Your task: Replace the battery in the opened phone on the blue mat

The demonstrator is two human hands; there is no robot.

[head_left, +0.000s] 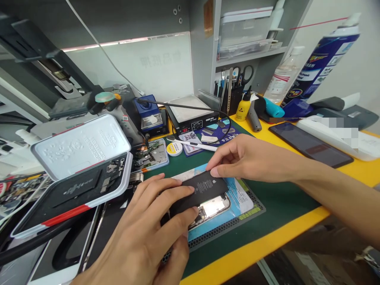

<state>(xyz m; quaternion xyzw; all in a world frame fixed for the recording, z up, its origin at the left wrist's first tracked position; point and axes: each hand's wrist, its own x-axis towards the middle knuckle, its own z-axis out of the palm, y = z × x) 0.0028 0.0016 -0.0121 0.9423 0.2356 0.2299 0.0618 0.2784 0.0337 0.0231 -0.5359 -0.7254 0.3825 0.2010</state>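
Note:
A black battery (pixel 204 186) with white print lies at a slant over an opened phone body (pixel 212 208), partly covering it. My right hand (pixel 230 158) pinches the battery's far edge between thumb and fingers. From the near left, my left hand (pixel 157 221) reaches over the phone with its fingers spread. Some of its fingertips rest on the battery, another by the phone's near edge. The left hand hides the phone's left end. Beneath the phone is a blue printed sheet (pixel 245 200) on a grey-edged work pad (pixel 258 209).
At left, an open tin (pixel 130 162) holds another battery and small parts. Behind the pad are a white-handled brush (pixel 192 143), a round yellow-labelled tin (pixel 174 148) and a heating plate (pixel 190 113). A yellow bottle (pixel 242 107) and a dark phone (pixel 310 144) are at right.

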